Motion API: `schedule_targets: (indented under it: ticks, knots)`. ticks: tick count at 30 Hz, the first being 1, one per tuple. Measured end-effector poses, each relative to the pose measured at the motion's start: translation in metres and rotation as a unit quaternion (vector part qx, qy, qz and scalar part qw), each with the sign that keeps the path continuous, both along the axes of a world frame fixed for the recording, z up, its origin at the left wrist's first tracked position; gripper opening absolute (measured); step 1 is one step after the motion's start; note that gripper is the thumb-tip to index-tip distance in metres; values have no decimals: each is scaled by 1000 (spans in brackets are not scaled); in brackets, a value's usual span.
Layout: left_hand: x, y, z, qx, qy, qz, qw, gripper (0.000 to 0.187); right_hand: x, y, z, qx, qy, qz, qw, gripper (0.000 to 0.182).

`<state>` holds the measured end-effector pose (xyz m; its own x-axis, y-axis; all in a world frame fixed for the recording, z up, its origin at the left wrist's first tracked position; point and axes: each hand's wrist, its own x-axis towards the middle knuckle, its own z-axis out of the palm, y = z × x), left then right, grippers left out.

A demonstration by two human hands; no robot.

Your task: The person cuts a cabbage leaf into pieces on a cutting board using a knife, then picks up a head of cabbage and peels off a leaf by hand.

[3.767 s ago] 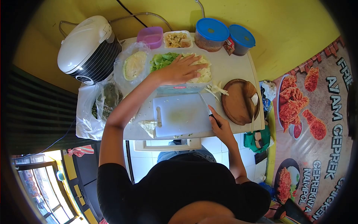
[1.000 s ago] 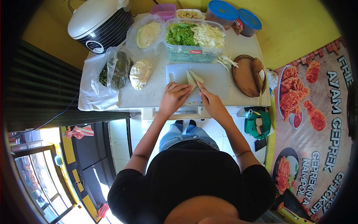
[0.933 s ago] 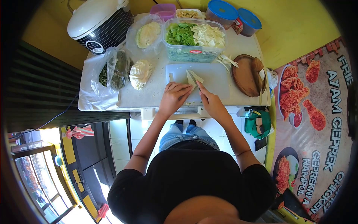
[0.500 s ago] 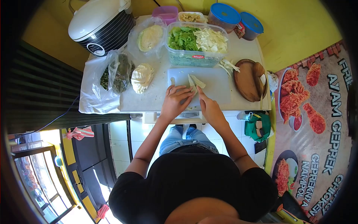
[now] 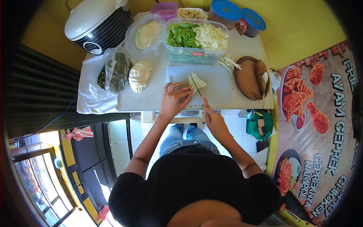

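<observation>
In the head view, the left hand (image 5: 174, 101) is half open, palm down, its fingers a little bent and slightly apart. The tips pin the near left side of the cabbage piece (image 5: 200, 83) on the board (image 5: 219, 87). The right hand (image 5: 216, 123) is closed round the knife (image 5: 198, 90), forefinger reaching forward along it. The blade slants away and to the left over the piece, just beside the left fingertips; as far as this high view lets one judge, it lies on or in the leaf, though how deep cannot be told.

To cut well here, the left fingertips would best curl back so that the knuckles face the blade, pressing firmly enough that the layers do not slide. Long, light strokes with the point low would suit this thin, slippery leaf better than a hard push, and small, even shifts of the left hand would give even strips.

Just beyond the board is the tub (image 5: 196, 57), with chopped greens (image 5: 182, 36) on its left and cut cabbage (image 5: 212, 38) on its right. The cabbage head (image 5: 140, 76) sits left of the board on the table (image 5: 140, 101), and stalk scraps (image 5: 230, 64) lie between tub and wooden dish (image 5: 246, 80).
</observation>
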<state>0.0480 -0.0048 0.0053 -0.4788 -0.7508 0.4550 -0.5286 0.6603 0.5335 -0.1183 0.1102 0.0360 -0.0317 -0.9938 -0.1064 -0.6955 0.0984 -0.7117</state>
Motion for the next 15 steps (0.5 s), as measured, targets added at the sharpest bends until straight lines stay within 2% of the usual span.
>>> schedule_targets:
  ticks: [2, 4, 5, 7, 11, 15]
  knots:
    - [-1, 0, -2, 3, 9, 5, 1000, 14, 2, -2, -6, 17, 3, -6, 1000, 57]
    - [-1, 1, -1, 1, 6, 9, 1000, 14, 1, -14, -18, -149, -6, 12, 989, 58]
    - [-1, 2, -1, -1, 3, 14, 1000, 13, -1, -14, -20, -149, -5, 11, 989, 58]
    - [-1, 3, -3, -4, 5, 14, 1000, 14, 0, -15, -12, -48, -20, -20, 998, 54]
    - [0, 4, -2, -13, 13, 16, 1000, 15, -15, 5, -2, -5, -23, 11, 1000, 56]
    - [6, 6, -2, -4, 13, -2, 1000, 14, -31, 12, 0, 12, -67, -38, 997, 52]
